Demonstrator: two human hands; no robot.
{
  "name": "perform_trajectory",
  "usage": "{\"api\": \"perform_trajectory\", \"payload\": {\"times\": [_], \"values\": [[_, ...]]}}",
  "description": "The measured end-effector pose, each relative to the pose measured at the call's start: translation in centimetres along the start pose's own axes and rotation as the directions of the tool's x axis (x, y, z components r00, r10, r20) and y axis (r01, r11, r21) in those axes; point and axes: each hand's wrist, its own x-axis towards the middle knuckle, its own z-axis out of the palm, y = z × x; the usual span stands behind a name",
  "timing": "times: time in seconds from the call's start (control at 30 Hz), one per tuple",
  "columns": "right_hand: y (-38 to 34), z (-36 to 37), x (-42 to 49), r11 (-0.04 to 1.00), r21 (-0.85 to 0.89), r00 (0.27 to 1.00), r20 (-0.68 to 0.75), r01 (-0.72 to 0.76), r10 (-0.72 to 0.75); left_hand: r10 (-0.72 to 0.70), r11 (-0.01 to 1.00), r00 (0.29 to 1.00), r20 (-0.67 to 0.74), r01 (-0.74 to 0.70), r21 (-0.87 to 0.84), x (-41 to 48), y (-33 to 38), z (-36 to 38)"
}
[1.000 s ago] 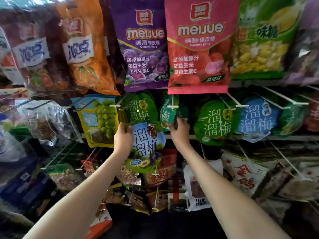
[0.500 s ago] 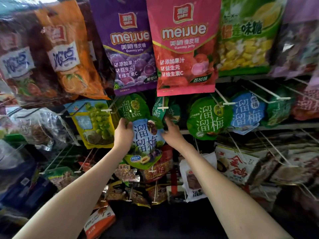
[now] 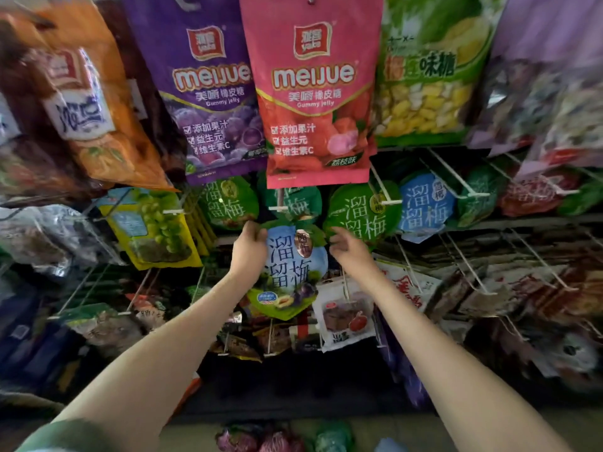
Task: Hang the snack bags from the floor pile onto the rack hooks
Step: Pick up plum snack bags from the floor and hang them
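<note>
A round blue and green plum snack bag point(image 3: 293, 272) hangs in front of the rack's middle row. My left hand point(image 3: 249, 249) grips its upper left edge. My right hand point(image 3: 347, 247) is at the bag's upper right edge, fingers curled near it; contact there is unclear. Just above the bag a white-tipped rack hook point(image 3: 279, 207) sticks out, with green plum bags point(image 3: 295, 199) behind it. The floor pile point(image 3: 277, 438) of bags shows at the bottom edge, with purple, red, green and blue ones.
Large gummy bags, purple point(image 3: 208, 93) and pink point(image 3: 313, 93), hang in the top row. More green and blue plum bags point(image 3: 424, 207) hang to the right. Bare wire hooks point(image 3: 463, 262) jut out at lower right. A yellow raisin bag point(image 3: 156, 230) hangs at left.
The camera tipped down, so the floor pile came into view. My right hand came off the green bags on the hook and moved to the held bag's upper right edge.
</note>
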Motion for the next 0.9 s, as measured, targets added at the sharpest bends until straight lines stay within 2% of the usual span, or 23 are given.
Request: {"api": "perform_trajectory", "payload": {"times": [0.1,0.2,0.3,0.43,0.5,0.6,0.77,0.9], "values": [[-0.2,-1.6,0.2,1.000,-0.020,0.999,-0.050,-0.023,0.022,-0.006,1.000,0.999,0.033,0.006,0.004,-0.3,1.0,0.6],[-0.3,-1.7,0.8,0.999,-0.043,1.000,0.005,-0.016,0.016,0.007,0.999,1.000,0.029,-0.006,-0.036,-0.1,0.7,1.0],[-0.4,-0.3,1.2,0.999,-0.038,0.999,0.041,-0.014,0.016,-0.062,0.994,0.997,-0.038,0.059,-0.094,-0.3,-0.2,0.6],[-1.3,1.7,2.1,0.993,-0.100,0.996,0.071,0.056,-0.049,-0.130,0.984,0.985,-0.117,0.114,-0.135,-0.8,-1.3,-1.5],[-2.1,2.9,3.4,0.994,-0.073,0.995,0.057,0.082,-0.078,-0.156,0.978,0.972,-0.178,0.127,-0.163,-0.4,-1.8,-2.9],[-2.8,5.1,5.9,0.991,0.030,0.991,-0.042,0.130,-0.128,-0.170,0.970,0.952,-0.253,0.117,-0.211,0.6,-3.2,-4.2],[-2.4,7.6,10.4,0.989,0.143,0.956,-0.293,0.046,-0.002,-0.164,0.925,0.937,-0.308,0.038,-0.378,1.7,-6.1,-4.7],[-1.6,8.5,11.9,0.995,0.097,0.915,-0.400,-0.004,0.042,-0.136,0.926,0.936,-0.324,0.003,-0.378,2.7,-8.0,-4.4]]}}
